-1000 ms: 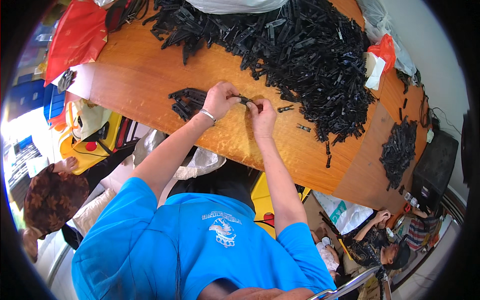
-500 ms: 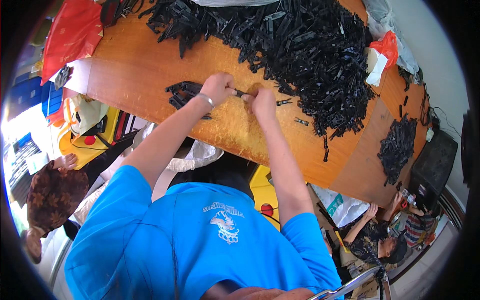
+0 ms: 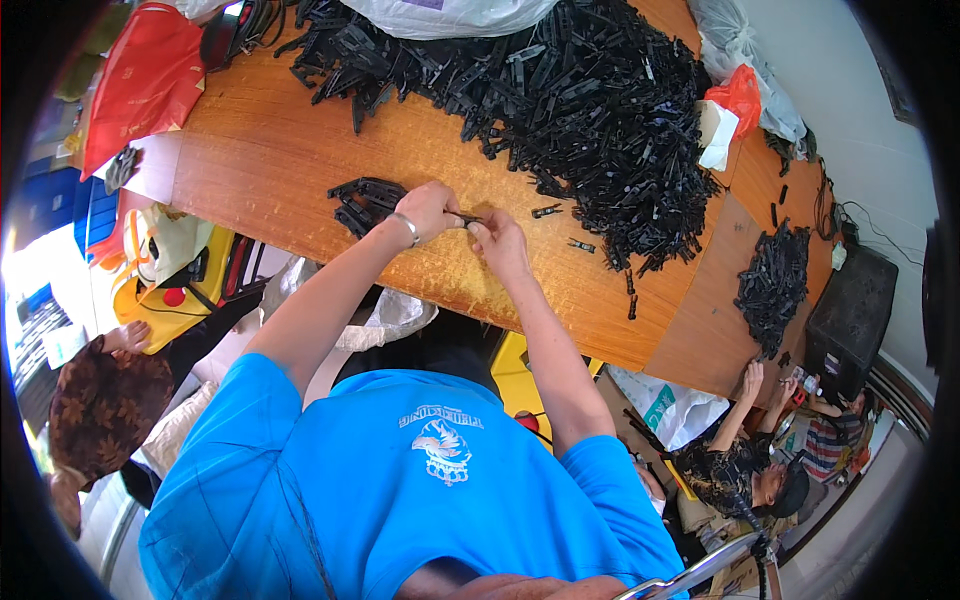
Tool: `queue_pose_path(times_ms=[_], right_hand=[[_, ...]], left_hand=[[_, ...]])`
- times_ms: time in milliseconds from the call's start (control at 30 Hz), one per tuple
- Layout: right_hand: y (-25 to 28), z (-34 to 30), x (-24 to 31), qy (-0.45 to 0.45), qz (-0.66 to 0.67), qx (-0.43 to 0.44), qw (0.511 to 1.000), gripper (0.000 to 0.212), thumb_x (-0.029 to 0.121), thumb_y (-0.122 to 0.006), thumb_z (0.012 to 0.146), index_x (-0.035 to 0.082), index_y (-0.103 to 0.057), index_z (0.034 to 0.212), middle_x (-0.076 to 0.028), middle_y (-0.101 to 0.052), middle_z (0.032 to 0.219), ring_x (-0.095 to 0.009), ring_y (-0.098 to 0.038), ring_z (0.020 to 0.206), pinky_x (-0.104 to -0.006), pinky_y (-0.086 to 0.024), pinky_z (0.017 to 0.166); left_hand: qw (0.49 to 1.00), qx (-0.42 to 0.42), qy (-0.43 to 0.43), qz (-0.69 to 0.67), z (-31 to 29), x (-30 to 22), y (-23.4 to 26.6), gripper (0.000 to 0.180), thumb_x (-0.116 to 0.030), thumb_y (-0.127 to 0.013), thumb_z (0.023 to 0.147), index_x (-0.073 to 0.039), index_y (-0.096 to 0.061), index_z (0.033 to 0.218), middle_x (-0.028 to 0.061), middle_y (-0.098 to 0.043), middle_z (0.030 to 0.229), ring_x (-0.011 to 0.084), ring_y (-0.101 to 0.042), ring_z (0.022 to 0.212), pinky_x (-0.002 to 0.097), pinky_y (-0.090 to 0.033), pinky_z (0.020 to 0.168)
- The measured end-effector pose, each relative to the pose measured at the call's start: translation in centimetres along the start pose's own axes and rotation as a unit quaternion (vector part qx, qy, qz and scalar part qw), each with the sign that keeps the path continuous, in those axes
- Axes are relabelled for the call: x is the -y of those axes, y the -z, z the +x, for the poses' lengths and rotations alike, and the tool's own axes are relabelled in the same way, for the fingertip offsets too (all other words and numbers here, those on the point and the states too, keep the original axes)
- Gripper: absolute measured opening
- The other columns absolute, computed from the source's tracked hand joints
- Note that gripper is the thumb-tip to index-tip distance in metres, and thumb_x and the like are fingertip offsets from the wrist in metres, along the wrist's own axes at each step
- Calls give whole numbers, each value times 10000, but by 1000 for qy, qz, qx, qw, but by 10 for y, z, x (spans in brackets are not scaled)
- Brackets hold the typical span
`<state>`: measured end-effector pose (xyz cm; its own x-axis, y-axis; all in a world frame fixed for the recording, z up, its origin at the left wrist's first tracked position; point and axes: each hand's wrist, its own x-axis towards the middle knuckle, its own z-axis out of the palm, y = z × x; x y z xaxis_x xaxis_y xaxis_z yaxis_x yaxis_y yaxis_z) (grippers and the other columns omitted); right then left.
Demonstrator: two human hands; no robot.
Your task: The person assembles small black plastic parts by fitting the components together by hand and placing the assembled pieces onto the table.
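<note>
My left hand (image 3: 427, 211) is closed with its fingertips on one end of a small, slim black plastic piece (image 3: 463, 218). At the other end, my right hand (image 3: 502, 246) pinches the same piece, so it spans the short gap between the hands. Fingers cover much of its shape. Just left of my left wrist, a small heap of black plastic parts (image 3: 362, 204) lies on the wooden table (image 3: 270, 150). To the right of my right hand lie two loose small parts, one nearer (image 3: 546, 211) and one farther right (image 3: 581, 245).
A large pile of black plastic parts (image 3: 610, 130) spreads across the far side, behind a white sack (image 3: 450, 14). Farther right sits a smaller black pile (image 3: 773, 280). A red bag (image 3: 145, 85) is at far left. Other people sit at left (image 3: 110, 410) and right (image 3: 740, 455).
The whole view has shifted slightly. My hands have come a little closer together, and my right hand has turned so its thumb and fingers show more. Both still hold the black piece.
</note>
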<state>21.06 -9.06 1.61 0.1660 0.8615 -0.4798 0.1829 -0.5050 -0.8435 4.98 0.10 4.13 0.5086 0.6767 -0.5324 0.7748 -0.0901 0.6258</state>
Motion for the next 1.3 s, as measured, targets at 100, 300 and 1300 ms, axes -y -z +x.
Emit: queue_pose_path(times_ms=[100, 300, 1300], right_hand=[[3, -7, 2, -21, 33, 57, 998, 129, 75, -675, 899, -21, -602, 947, -36, -625, 734, -98, -592, 573, -234, -452, 492], [12, -13, 8, 20, 26, 55, 998, 225, 114, -693, 859, 17, -609, 1043, -113, -662, 893, -188, -643, 650, -333, -508, 587], [27, 12, -10, 208, -352, -167, 897, 192, 175, -712, 849, 64, -627, 980, -131, -578, 990, -358, -620, 800, -437, -513, 650]], left_hand=[[997, -35, -45, -52, -15, 3, 4, 242, -200, -750, 774, -33, -651, 918, 134, -627, 936, 299, -634, 888, 382, -498, 789], [985, -124, -90, 75, -49, 19, 34, 200, -199, -746, 749, -67, -675, 882, 101, -609, 980, 306, -570, 997, 416, -464, 873], [939, -322, -96, 68, 79, -13, 0, 291, -50, -587, 804, -112, -645, 1082, 105, -566, 1054, 306, -527, 1033, 388, -476, 884]])
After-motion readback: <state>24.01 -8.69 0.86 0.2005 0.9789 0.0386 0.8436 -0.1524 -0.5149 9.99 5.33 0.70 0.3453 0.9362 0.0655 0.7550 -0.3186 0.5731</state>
